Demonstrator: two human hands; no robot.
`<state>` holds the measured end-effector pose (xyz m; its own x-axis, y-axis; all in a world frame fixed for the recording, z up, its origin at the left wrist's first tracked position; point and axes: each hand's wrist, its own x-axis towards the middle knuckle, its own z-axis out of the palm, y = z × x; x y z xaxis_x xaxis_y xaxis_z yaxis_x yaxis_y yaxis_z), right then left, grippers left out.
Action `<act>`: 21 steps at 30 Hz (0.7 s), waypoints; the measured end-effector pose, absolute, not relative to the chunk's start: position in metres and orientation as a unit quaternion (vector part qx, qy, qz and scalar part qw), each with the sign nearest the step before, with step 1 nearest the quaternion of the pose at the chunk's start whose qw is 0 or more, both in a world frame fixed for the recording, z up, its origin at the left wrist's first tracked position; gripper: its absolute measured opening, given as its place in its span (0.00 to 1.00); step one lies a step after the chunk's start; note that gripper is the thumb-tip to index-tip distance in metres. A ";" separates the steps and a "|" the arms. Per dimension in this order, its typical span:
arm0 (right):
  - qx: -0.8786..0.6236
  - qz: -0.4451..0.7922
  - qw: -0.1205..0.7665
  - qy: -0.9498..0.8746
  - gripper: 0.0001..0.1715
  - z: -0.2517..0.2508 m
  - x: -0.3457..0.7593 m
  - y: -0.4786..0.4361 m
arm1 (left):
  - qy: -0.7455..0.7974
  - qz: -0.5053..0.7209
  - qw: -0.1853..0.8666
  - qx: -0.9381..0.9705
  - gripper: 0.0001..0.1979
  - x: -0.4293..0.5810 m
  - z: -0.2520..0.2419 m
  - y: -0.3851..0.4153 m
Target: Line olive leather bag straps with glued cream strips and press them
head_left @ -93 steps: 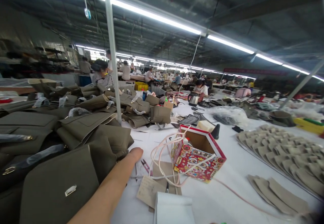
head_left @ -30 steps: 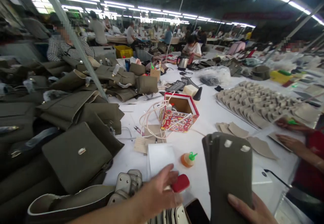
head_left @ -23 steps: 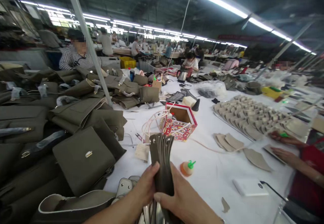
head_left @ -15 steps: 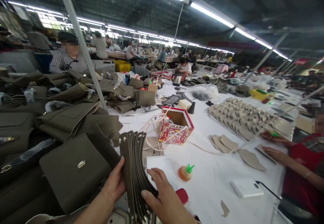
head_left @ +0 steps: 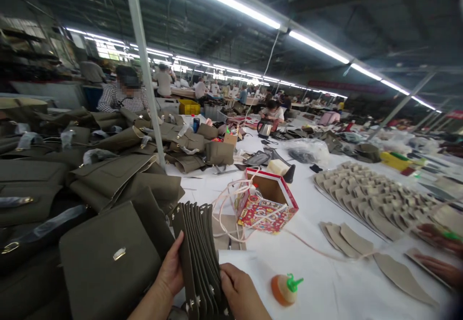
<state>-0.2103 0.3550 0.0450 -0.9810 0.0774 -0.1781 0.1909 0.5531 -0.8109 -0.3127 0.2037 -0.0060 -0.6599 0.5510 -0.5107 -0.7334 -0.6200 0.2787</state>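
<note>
A thick stack of dark olive leather pieces [head_left: 198, 257] with metal studs stands between my hands, its layers fanned apart at the top. My left hand [head_left: 171, 269] is closed on the left side of the stack, its thumb along the outer piece. On the opposite side my right hand [head_left: 238, 288] grips the stack's lower right edge, with thumb and bent fingers pressed together. Just left of the stack lies an olive bag [head_left: 112, 252] with a metal clasp on its flap. The bottom of the stack runs down to the frame's lower edge.
Piled olive bags [head_left: 108, 180] fill the left side, beside a metal post [head_left: 148, 78]. A red patterned box [head_left: 267, 211] with a pale cord stands ahead. Right are an orange glue bottle [head_left: 284, 289], beige cut pieces [head_left: 369, 197] and a co-worker's hands [head_left: 441, 252].
My right hand was spread over the stack's right side; its fingers are now closed on the edge. The view has turned left, so the box and bottle appear farther right.
</note>
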 end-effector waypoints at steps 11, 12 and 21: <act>-0.071 0.083 0.016 0.994 0.12 0.090 -0.301 0.370 | 0.204 0.880 0.382 -0.196 0.22 -0.343 -0.043 0.219; -0.060 0.090 0.013 0.994 0.12 0.101 -0.314 0.374 | 0.211 0.877 0.380 -0.208 0.22 -0.344 -0.046 0.220; 0.107 -0.344 -0.035 0.932 0.17 0.132 -0.480 0.407 | 0.434 0.829 0.305 -0.178 0.29 -0.339 -0.105 0.228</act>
<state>-0.4798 0.4069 0.1325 -0.9748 0.2228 -0.0080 0.1745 0.7403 -0.6492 -0.3386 0.2285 -0.1050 -0.7511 0.3510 -0.5592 -0.6595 -0.4380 0.6109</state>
